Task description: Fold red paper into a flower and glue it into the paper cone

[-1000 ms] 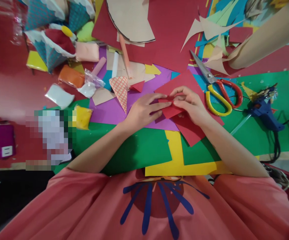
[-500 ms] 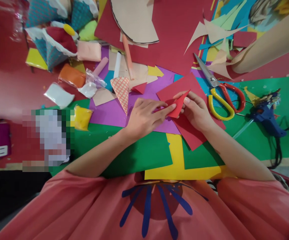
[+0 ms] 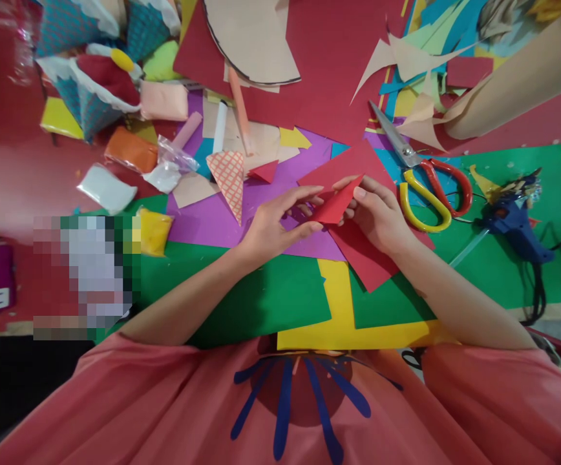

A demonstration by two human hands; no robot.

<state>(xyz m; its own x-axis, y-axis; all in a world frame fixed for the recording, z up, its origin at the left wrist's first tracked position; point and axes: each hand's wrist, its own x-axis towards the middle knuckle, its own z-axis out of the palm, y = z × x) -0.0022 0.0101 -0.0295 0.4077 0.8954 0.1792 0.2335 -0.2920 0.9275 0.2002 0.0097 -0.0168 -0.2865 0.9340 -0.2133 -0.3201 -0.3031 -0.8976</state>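
A small folded piece of red paper (image 3: pixel 337 205) is pinched between the thumb and fingers of my right hand (image 3: pixel 382 213), above a larger sheet of red paper (image 3: pixel 370 258). My left hand (image 3: pixel 271 223) is just left of it with thumb and fingers spread apart. Its thumb tip is close to the paper's lower left corner; whether they touch I cannot tell. Left of that hand, a checkered paper cone (image 3: pixel 228 181) lies on a purple sheet (image 3: pixel 198 223). Scissors (image 3: pixel 416 161) with one yellow and one red handle lie to the right.
A blue glue gun (image 3: pixel 516 223) rests on green paper (image 3: pixel 474 271) at right. Packets of clay, such as an orange one (image 3: pixel 131 148), and blue-patterned cones (image 3: pixel 89 97) crowd the upper left. Paper scraps (image 3: pixel 421 58) and a brown paper roll (image 3: pixel 513 84) occupy the upper right.
My left hand has drawn back left from the folded red paper and its fingers have spread. The right hand still holds the paper, which now shows more of its face. The view has shifted slightly.
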